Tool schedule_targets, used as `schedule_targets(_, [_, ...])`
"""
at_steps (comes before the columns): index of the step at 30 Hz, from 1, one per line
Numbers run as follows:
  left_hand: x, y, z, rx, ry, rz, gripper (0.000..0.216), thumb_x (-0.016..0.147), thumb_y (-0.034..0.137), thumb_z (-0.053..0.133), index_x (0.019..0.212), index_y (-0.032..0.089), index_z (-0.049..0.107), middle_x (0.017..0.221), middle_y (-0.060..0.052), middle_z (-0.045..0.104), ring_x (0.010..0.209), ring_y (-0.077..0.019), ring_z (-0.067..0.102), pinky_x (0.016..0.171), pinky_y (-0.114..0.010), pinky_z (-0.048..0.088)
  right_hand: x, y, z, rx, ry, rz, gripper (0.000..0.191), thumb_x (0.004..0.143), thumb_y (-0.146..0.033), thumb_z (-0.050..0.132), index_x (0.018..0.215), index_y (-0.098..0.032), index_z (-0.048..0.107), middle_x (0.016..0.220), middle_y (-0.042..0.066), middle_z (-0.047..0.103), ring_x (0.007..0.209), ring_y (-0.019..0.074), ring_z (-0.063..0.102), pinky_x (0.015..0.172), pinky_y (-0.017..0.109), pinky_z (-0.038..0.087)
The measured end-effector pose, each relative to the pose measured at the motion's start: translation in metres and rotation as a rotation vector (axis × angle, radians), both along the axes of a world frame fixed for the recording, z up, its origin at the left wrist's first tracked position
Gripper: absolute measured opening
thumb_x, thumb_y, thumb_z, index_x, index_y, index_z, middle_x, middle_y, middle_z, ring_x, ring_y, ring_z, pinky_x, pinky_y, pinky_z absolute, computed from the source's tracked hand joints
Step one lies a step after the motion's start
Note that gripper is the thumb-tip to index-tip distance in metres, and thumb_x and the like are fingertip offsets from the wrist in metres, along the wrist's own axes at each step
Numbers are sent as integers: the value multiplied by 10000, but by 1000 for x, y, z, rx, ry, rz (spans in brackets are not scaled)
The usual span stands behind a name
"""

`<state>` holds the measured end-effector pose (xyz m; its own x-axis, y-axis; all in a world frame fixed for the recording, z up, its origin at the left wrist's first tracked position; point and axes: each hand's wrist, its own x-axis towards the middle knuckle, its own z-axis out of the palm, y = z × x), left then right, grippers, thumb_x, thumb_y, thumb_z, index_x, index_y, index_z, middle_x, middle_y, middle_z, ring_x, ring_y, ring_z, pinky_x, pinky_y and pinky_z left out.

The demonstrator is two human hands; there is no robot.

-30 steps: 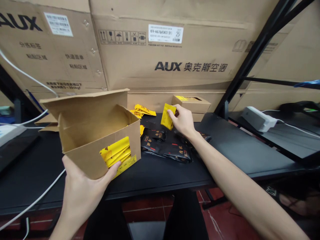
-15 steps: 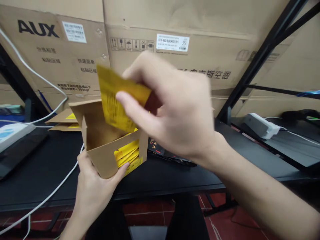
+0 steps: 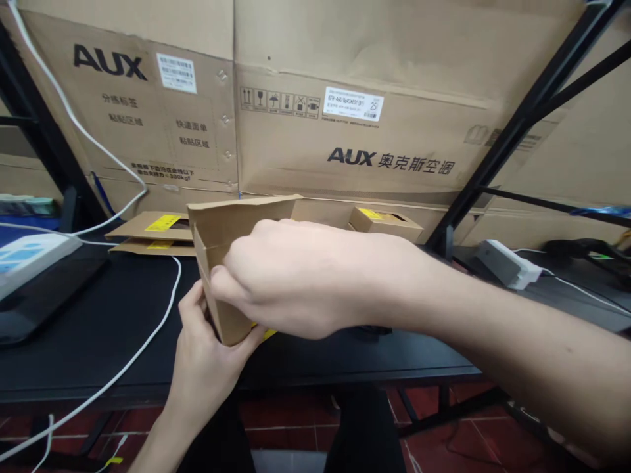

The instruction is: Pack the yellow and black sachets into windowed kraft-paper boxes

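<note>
**Q:** Right hand [image 3: 296, 279], what's it doing?

**A:** Reaching across from the right, fingers curled and mostly closed, tips against the side of the cardboard box [image 3: 239, 213]. Can't tell if it's got hold of anything, the back of the hand hides the grip.

**Q:** Left hand [image 3: 202, 348]?

**A:** Partly open, cupped under the box, fingers up one side and thumb along the bottom. It's clearly got hold of the box.

**Q:** Where's the box?

**A:** Held up in the air, just above the black table [image 3: 320, 358], turned nearly edge-on and tilted a bit. It's between both hands, so I can't see inside.

**Q:** Anything else close by?

**A:** A sliver of yellow packet [image 3: 269, 334] pokes out just beside the box's bottom, by the left thumb. White cable [image 3: 170, 305] runs along the table, left of the left hand.

**Q:** Further back?

**A:** Flat cardboard pieces [image 3: 150, 230] with yellow labels on the left, a small cardboard box [image 3: 387, 225] on the right, big AUX cartons [image 3: 355, 131] behind everything.
</note>
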<state>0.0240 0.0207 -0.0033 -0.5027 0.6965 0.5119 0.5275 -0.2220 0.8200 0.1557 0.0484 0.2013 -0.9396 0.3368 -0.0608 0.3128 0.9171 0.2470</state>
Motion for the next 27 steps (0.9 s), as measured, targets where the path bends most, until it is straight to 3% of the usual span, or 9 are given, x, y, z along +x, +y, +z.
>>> schedule_targets(3, [-1,1,-4,-18,-1,0,922,606,579,898,1332,180,493,1181,-173,732,1034,-409,778,696,-473,646,2,5,-4,80,-107,21,155,961,-138,608,907,-208,735,691,14,666,629,187,606,556,329,345])
schedule_targets(5, [-2,2,-6,18,13,-17,898,638,590,884,1334,183,487,1203,-161,722,1069,-388,773,745,-464,657,4,9,-8,59,-58,59,170,981,-134,583,901,-188,723,702,22,670,636,173,604,586,312,356])
schedule_targets(9, [-2,1,-8,38,22,-21,884,679,616,861,1349,187,476,1215,-150,708,1076,-367,770,772,-460,665,11,20,-16,-36,262,80,258,1049,-172,494,906,-154,708,821,41,705,729,148,624,692,289,424])
schedule_targets(15, [-1,0,-9,9,16,-26,812,728,523,849,1365,198,464,1215,-140,700,1037,-333,774,795,-463,680,34,46,-30,37,658,38,288,1077,-206,443,1043,-139,721,1042,70,733,1014,183,662,956,345,490])
schedule_targets(21, [-7,0,-12,265,84,-120,950,789,352,854,1558,303,298,1546,-176,487,1419,-343,578,1116,-562,567,57,66,-51,-201,841,-15,290,1056,-309,531,1213,-165,728,1246,93,759,1082,195,701,995,380,533])
schedule_targets(24, [-6,2,-1,281,100,-139,883,813,298,832,1541,368,337,1599,-147,444,1425,-338,570,1143,-574,550,63,67,-61,-320,874,-49,288,1056,-339,545,1162,-173,755,1190,80,788,1064,190,722,974,363,541])
schedule_targets(27, [-7,9,17,318,83,-149,772,802,278,815,1467,374,437,1508,-105,563,1370,-328,622,1119,-564,572,66,66,-68,-379,888,-36,279,1055,-341,550,1099,-170,766,1121,62,803,1028,177,733,951,342,544])
